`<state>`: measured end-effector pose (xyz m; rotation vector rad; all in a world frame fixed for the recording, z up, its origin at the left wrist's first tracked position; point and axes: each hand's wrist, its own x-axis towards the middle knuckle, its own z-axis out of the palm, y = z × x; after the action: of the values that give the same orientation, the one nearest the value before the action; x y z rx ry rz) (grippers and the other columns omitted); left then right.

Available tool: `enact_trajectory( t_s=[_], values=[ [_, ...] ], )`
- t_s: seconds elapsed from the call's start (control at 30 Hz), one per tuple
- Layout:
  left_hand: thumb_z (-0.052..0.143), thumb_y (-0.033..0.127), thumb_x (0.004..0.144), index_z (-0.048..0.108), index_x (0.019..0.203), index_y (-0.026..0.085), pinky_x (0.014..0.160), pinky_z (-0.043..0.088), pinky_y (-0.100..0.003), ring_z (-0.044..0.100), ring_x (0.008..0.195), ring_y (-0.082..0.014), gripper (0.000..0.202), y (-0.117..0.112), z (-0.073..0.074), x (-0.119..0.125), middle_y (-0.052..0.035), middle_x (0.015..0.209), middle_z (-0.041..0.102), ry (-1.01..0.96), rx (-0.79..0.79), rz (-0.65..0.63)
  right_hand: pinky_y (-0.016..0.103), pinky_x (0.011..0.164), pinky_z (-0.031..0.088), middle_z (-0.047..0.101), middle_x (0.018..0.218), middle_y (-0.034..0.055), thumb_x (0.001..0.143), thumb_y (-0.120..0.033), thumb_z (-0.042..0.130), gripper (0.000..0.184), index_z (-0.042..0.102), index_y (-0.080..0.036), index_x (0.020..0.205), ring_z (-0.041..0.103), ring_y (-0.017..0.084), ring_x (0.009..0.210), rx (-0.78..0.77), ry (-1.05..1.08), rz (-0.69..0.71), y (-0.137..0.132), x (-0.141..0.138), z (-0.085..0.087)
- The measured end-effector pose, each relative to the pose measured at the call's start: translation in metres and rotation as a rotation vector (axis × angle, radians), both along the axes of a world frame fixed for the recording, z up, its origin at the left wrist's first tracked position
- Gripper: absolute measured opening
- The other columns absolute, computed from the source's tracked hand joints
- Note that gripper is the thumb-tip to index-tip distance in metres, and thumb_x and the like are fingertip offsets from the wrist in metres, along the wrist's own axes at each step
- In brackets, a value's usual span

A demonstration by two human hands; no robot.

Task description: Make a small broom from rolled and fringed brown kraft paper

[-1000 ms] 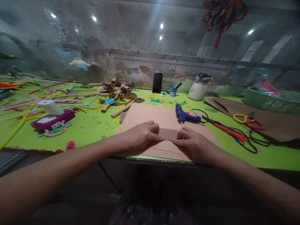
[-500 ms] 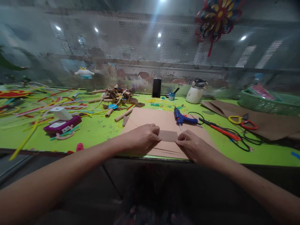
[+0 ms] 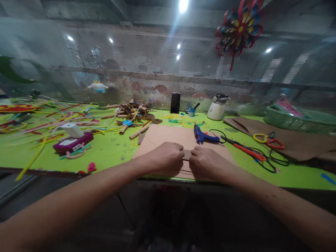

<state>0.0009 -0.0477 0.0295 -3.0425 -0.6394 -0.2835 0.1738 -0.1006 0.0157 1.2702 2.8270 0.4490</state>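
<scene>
A small piece of brown paper [image 3: 187, 154] lies between my two hands, over a stack of tan paper sheets [image 3: 168, 134]. My left hand [image 3: 170, 155] is closed on its left end, fingers curled under. Its right end is in my right hand [image 3: 202, 157], also closed, and most of the piece is covered by the fingers. Just beyond my right hand, a blue hot glue gun [image 3: 206, 136] rests on the tan sheets, nozzle pointing to the left.
On the right are scissors [image 3: 267, 139], an orange-handled tool [image 3: 249, 152], brown paper [image 3: 294, 140] and a green basket [image 3: 296, 120]. A purple power strip [image 3: 75, 142], pipe cleaners [image 3: 31, 154] and rolled brown paper tubes [image 3: 138, 132] lie left. A white jug [image 3: 217, 107] stands behind.
My hands have moved closer together along the brown paper piece, and their fingers have curled more tightly around it. Less of the piece shows. The view has tilted up slightly.
</scene>
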Motion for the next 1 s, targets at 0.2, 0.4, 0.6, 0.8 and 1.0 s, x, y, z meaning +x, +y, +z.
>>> enact_trajectory(
  t_s=[0.2,0.4,0.6,0.8,1.0],
  values=[
    [0.044,0.018,0.074,0.06,0.065,0.013,0.056,0.04,-0.026,0.051,0.057,-0.014,0.019,0.01,-0.007,-0.001,-0.0075,0.065,0.057,-0.008,0.045,0.036,0.025,0.058,0.031,0.059,0.07,0.0072,0.081,-0.016,0.044,0.023,0.063,-0.013,0.068,0.049,0.013,0.063,-0.067,0.277,-0.113,0.004,0.011,0.002],
    [0.047,0.015,0.074,0.061,0.074,0.014,0.052,0.034,-0.022,0.05,0.057,-0.0119,0.014,0.018,0.002,-0.007,-0.0033,0.067,0.06,-0.004,-0.111,0.073,0.022,0.055,0.034,0.061,0.066,0.0023,0.077,-0.018,0.05,0.015,0.065,-0.014,0.075,0.049,0.011,0.06,-0.343,0.56,-0.144,0.015,0.023,0.015],
    [0.048,0.013,0.075,0.064,0.085,0.013,0.062,0.038,-0.02,0.053,0.067,-0.0103,0.019,0.017,0.043,-0.01,-0.0031,0.077,0.064,-0.102,-0.332,0.031,0.024,0.061,0.041,0.06,0.067,0.0016,0.076,-0.027,0.056,0.017,0.063,-0.012,0.076,0.052,0.011,0.063,-0.67,0.891,-0.106,0.017,0.037,0.042],
    [0.056,0.02,0.072,0.069,0.084,0.013,0.062,0.038,-0.02,0.054,0.064,-0.0098,0.019,0.042,0.039,-0.006,-0.0014,0.074,0.066,-0.019,-0.608,0.033,0.023,0.056,0.039,0.058,0.061,0.0003,0.072,-0.03,0.06,0.02,0.064,-0.011,0.074,0.05,0.01,0.057,-0.787,0.935,-0.134,0.037,0.038,0.028],
    [0.055,0.019,0.067,0.068,0.077,0.013,0.055,0.035,-0.018,0.049,0.057,-0.0087,0.017,0.059,0.002,-0.005,0.0014,0.063,0.062,0.021,-0.705,0.149,0.023,0.059,0.04,0.062,0.068,0.0028,0.072,-0.021,0.057,0.013,0.068,-0.013,0.071,0.053,0.012,0.063,-0.571,0.801,-0.1,0.052,0.03,-0.013]
  ],
)
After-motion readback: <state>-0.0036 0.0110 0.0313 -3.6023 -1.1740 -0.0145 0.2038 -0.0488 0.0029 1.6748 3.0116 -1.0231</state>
